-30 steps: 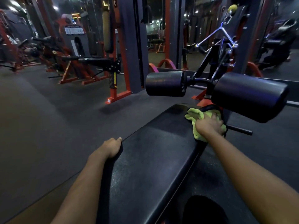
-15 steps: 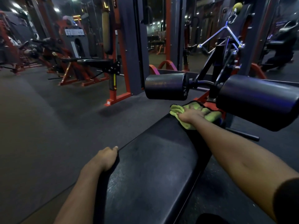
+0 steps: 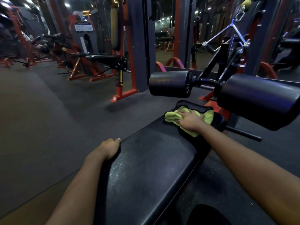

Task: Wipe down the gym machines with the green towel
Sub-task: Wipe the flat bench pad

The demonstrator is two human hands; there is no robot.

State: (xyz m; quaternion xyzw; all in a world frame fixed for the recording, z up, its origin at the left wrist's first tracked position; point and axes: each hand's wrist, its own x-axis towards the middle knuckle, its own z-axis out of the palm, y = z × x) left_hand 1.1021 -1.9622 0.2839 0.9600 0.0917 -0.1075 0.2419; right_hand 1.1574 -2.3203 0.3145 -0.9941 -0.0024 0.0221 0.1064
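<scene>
Observed fingers of the right hand spread nearly flat, pressing on the green towel, not clutching it. Observed fingers of the left hand curled over the near-left edge of the bench pad. Located towel at the pad's far end, near the foam rollers. Judged far-end wiping in progress; expected next a pressed stroke back along the pad.
</scene>
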